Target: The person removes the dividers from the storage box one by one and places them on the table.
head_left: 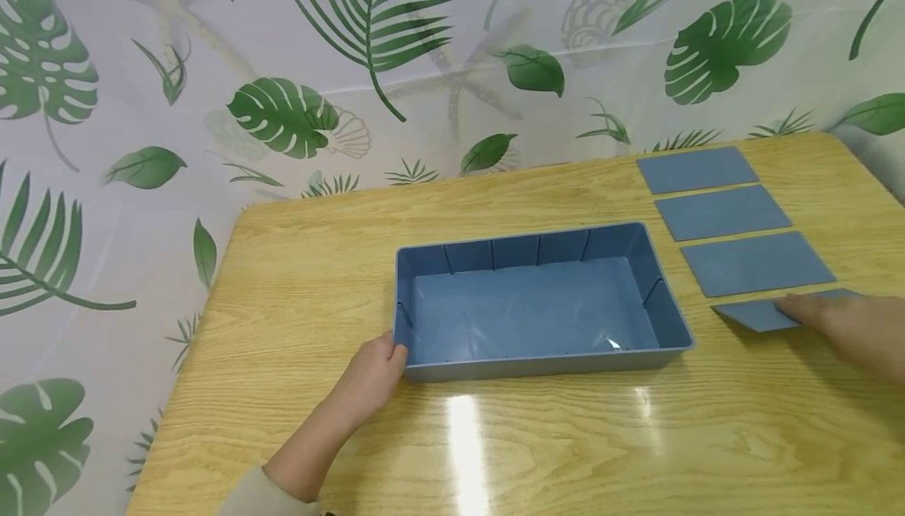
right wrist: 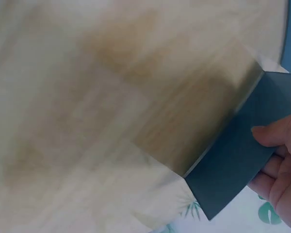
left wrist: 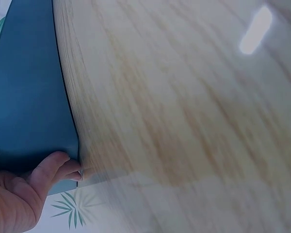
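A shallow blue-grey plastic box [head_left: 544,367] with short slots along its inner walls stands on the wooden table; nothing lies inside it. At its near left corner, my left hand [head_left: 372,372] grips the wall, and the left wrist view has the fingers [left wrist: 51,170] bent at the box's end. To the right of the box, my right hand [head_left: 851,326] pinches a thin blue-grey divider panel [right wrist: 235,138] between thumb and fingers. That panel is tilted, with one long edge raised. Its underside is hidden from the head camera.
Three similar flat panels lie in a column right of the box: a near one [head_left: 758,263], a middle one [head_left: 723,213] and a far one [head_left: 697,170]. Behind the table [head_left: 304,280] hangs a leaf-patterned cloth [head_left: 452,53].
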A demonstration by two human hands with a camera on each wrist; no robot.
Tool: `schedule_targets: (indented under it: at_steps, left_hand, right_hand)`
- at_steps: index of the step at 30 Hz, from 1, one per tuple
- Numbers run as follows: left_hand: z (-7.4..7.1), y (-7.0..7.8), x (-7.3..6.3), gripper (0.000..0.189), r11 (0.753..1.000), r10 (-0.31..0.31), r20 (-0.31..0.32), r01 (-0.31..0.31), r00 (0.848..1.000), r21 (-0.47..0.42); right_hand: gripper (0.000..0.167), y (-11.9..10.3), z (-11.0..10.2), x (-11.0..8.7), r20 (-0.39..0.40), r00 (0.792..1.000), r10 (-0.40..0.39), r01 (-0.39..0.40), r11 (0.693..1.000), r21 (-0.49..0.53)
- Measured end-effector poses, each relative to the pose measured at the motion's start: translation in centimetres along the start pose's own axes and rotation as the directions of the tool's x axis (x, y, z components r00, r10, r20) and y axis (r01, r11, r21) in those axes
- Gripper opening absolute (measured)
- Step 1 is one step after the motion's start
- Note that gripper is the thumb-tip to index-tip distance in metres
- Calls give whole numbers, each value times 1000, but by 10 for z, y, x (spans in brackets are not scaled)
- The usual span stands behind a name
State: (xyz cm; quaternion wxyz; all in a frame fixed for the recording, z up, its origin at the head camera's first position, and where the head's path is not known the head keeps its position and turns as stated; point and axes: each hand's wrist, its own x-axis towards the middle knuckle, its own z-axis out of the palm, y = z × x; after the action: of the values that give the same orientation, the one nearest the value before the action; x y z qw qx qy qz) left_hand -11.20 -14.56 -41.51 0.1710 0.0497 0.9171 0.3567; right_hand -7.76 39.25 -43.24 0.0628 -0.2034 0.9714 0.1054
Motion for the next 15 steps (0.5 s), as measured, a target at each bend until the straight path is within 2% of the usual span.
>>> schedule_targets:
  at_steps: [3, 9, 12, 15]
  left_hand:
    - [0, 0, 0, 26, 1000, -4, 1, 4, 1000, -3]
    - [0, 0, -1, 26, 1000, -12, 5, 12, 1000, -13]
    - [-1, 1, -2, 26, 1000, -15, 5, 16, 1000, -14]
    - [-1, 2, -2, 26, 1000, -12, 1, 12, 1000, -11]
  right_hand:
    - [49, -2, 8, -4, -14, 1000, -16, 15, 999, -28]
    - [50, -9, 17, -8, 27, 999, -18, 19, 999, -42]
    - [50, -11, 21, -10, 0, 1000, -24, 24, 999, -45]
    - [53, -13, 27, -11, -79, 996, -37, 35, 999, -30]
